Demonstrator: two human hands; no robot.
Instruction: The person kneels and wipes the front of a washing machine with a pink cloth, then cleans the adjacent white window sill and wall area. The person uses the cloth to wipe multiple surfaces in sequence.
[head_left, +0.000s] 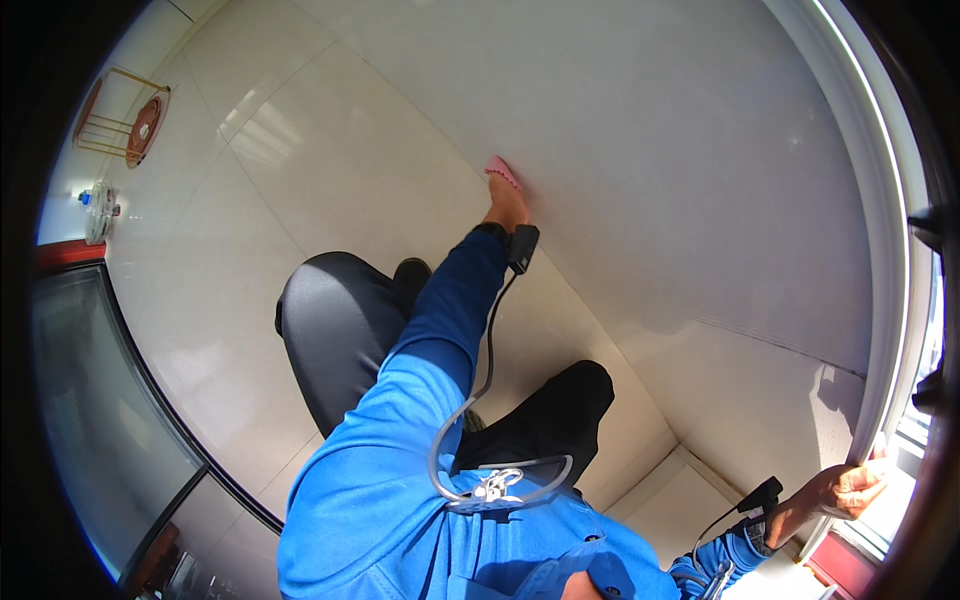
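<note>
My left hand (510, 204) reaches forward and holds a pink cloth (502, 169) with a scalloped edge. The cloth lies against the foot of the pale, glossy wall (660, 165), close to the seam where it meets the tiled floor (352, 157). Over on the right, my right hand (853, 491) has its fingers curled around the edge of a white window frame (891, 360). Each wrist carries a strap with a small black box (523, 249) and a cable. The fingers of my left hand are mostly hidden by the cloth.
My bent knees (330, 322) in dark trousers are between me and the wall. A black-framed glass panel (112, 375) stands at left. Beyond it are a clear plastic item (100, 214) and a gold-framed rack with round pink tiers (145, 129). Metal clips (496, 484) hang at my front.
</note>
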